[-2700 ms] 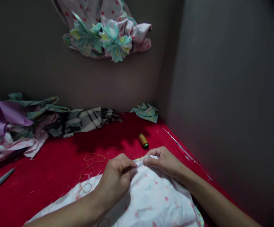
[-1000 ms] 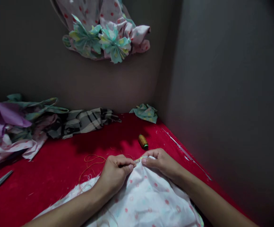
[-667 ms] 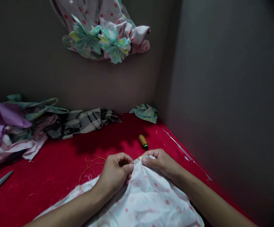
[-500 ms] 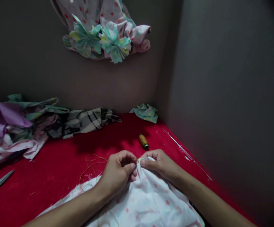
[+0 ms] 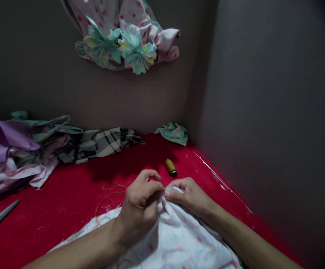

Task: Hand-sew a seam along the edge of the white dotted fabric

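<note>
White dotted fabric [image 5: 185, 235] lies bunched in front of me, its gathered upper edge raised between my two hands. With thumb and fingers, my right hand [image 5: 189, 196] pinches that edge. My left hand [image 5: 141, 200] is closed at the same spot, its thumb and fingertip meeting beside the cloth; what sits between them is hidden. A loose orange thread [image 5: 110, 186] loops on the red surface left of my left hand and runs down over the fabric. Just beyond my right hand lies a spool of golden-brown thread [image 5: 170, 167].
Grey scissors blades [image 5: 1, 216] show at the left edge. Cloth scraps [image 5: 14, 145] and plaid fabric [image 5: 103, 144] line the back of the red surface [image 5: 67, 201]. A green scrap [image 5: 173, 133] is in the corner, a thin rod [image 5: 221, 180] by the right wall. Dotted cloth [image 5: 134, 22] hangs above.
My left hand has turned over and risen slightly, its fingertips now closing at the fabric's gathered edge. My right hand keeps its pinch in nearly the same place.
</note>
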Motion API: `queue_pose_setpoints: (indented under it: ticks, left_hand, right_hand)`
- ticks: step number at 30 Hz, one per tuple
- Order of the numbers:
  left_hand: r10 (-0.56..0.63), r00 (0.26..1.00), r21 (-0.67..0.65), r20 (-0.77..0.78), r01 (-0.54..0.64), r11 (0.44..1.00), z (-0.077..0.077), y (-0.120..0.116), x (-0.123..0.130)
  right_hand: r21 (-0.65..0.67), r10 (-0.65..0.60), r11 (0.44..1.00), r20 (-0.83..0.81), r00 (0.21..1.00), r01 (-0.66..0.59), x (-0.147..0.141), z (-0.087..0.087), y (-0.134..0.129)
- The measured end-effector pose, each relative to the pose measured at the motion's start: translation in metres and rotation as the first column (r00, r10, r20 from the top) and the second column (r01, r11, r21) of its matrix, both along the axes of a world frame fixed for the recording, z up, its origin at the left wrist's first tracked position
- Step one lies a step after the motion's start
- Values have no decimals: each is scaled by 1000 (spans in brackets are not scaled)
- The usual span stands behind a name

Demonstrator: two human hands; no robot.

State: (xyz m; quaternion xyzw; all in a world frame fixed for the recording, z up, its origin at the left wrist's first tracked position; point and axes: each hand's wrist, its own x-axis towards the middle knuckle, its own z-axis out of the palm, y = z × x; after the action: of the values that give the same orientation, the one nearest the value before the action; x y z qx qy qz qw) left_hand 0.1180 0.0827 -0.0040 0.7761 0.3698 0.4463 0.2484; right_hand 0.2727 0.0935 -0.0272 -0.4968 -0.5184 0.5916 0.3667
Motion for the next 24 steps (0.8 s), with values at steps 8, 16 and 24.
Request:
queue_pose_setpoints:
  ticks: [8, 16, 24]
  left_hand:
    - [131, 873, -635, 469, 230, 738, 22, 10, -4]
    - [334, 649, -627, 684, 289, 723, 59, 36, -33]
    - [519, 644, -276, 562, -446, 852, 91, 75, -112]
  right_hand:
    - [-51, -52, 997, -39, 998, 50, 4, -4, 3]
    - [-82, -98, 991, 63, 993, 103, 2, 3, 2]
    - [-93, -94, 991, 49, 994, 99, 2, 2, 2]
